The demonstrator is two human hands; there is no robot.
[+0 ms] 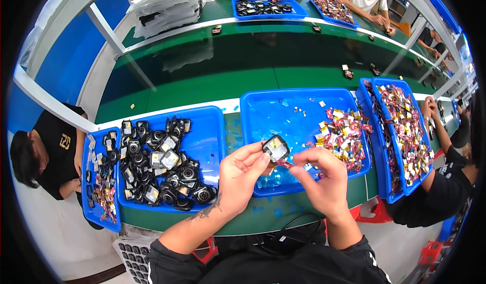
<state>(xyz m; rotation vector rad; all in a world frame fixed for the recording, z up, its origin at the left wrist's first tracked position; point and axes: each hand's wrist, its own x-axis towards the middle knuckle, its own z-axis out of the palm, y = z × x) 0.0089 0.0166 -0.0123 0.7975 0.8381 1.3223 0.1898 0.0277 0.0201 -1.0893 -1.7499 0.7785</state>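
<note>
As our left hand (240, 172) pinches the black case (276, 148) near the left edge of the tray (268, 117), the red bit (286, 164) sits left of our right hand (323, 177), hold unclear.

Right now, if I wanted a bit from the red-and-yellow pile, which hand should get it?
Probably the right hand: it's closer to the red-and-yellow pile. The left hand is farther away, gripping a black-framed part.
</note>
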